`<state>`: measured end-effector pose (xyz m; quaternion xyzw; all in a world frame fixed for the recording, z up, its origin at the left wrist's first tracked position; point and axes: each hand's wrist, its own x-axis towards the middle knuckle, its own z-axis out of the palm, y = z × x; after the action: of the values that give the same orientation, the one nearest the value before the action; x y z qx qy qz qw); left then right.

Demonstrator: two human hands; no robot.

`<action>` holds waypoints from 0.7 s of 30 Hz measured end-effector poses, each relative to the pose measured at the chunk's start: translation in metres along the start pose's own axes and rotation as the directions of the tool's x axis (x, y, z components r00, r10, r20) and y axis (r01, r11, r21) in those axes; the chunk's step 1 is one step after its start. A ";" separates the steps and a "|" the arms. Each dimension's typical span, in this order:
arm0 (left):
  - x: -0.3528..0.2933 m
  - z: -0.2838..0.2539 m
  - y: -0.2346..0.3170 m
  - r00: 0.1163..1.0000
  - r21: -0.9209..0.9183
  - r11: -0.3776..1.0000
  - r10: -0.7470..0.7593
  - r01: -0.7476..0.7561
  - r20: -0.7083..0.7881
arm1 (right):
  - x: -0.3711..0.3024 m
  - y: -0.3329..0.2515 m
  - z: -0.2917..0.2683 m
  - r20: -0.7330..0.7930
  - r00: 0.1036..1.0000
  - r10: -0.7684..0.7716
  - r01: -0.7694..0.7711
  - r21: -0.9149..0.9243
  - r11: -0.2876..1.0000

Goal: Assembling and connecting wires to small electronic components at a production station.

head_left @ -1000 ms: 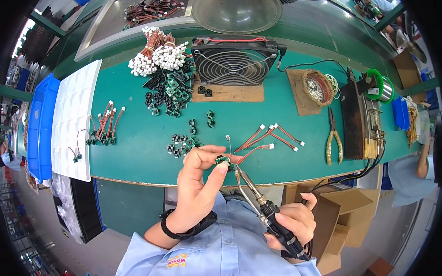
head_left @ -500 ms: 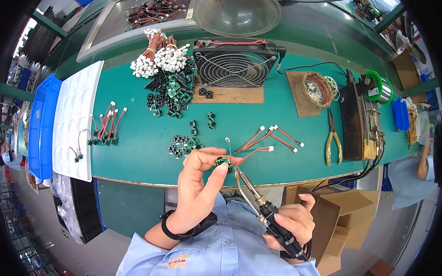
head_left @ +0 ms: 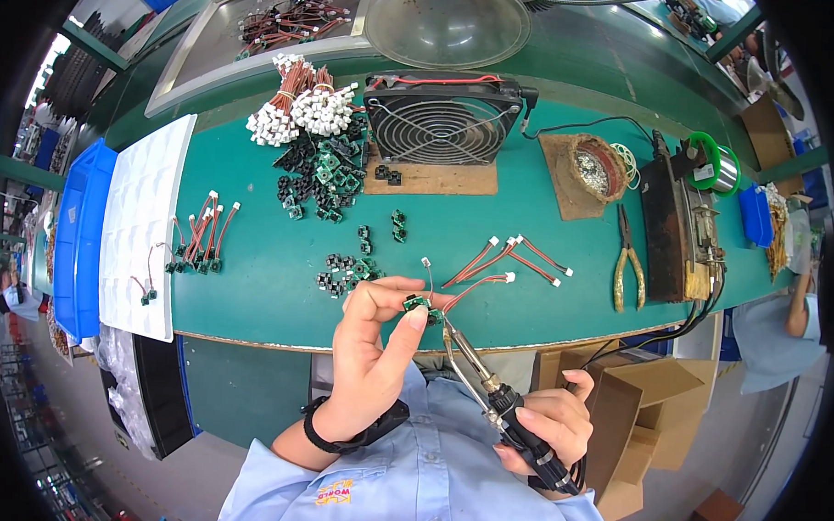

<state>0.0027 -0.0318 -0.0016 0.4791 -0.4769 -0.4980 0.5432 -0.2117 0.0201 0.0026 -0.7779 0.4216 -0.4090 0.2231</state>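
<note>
Over the near edge of the bench (head_left: 250, 296), left hand (head_left: 370, 342) pinching board (head_left: 416, 304); right hand (head_left: 560, 429) grasping iron (head_left: 507, 403), tip beside board.

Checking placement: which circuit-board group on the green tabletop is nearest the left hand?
The wide circuit-board cluster just beyond the left hand; the short rows, large pile and wired boards lie farther.
</note>
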 end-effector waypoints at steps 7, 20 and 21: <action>-0.001 0.000 0.002 1.000 -0.002 1.000 -0.008 0.008 -0.003 | 0.003 -0.003 -0.004 0.018 1.000 0.014 -0.015 0.037 0.999; -0.001 -0.001 0.002 0.999 0.099 0.994 0.053 -0.054 0.012 | 0.003 -0.003 -0.007 0.027 1.000 0.012 -0.014 0.062 0.998; -0.001 -0.001 0.003 0.999 0.104 0.993 0.048 -0.048 0.001 | 0.003 -0.003 -0.008 0.027 1.000 0.011 -0.013 0.063 0.998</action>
<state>0.0040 -0.0305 0.0012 0.4954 -0.5131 -0.4590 0.5297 -0.2162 0.0191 0.0106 -0.7733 0.4103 -0.4103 0.2557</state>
